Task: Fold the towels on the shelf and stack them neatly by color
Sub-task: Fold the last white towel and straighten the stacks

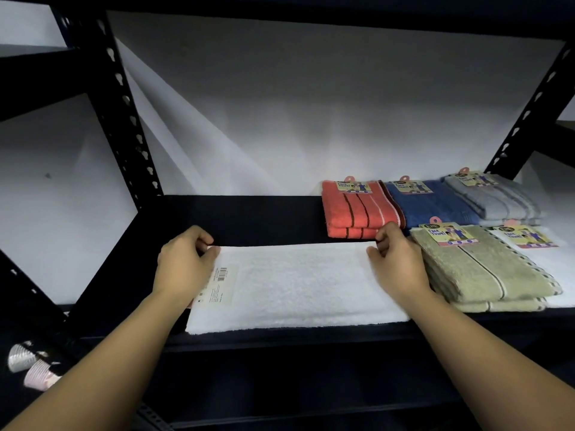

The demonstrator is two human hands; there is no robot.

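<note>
A white towel (295, 287) lies flat on the black shelf (255, 219), with a barcode label near its left end. My left hand (186, 259) pinches the towel's far left corner. My right hand (395, 259) pinches its far right corner. To the right sit folded stacks: coral towels (351, 213), a blue towel (435, 206), grey towels (504, 200), olive green towels (485, 272) and a white towel (547, 262) at the far right, most with paper tags.
Black slotted uprights (124, 119) frame the shelf at left and right. A white wall stands behind. Two ribbed cup-like objects (31, 365) lie low at the left. The shelf's back left part is bare.
</note>
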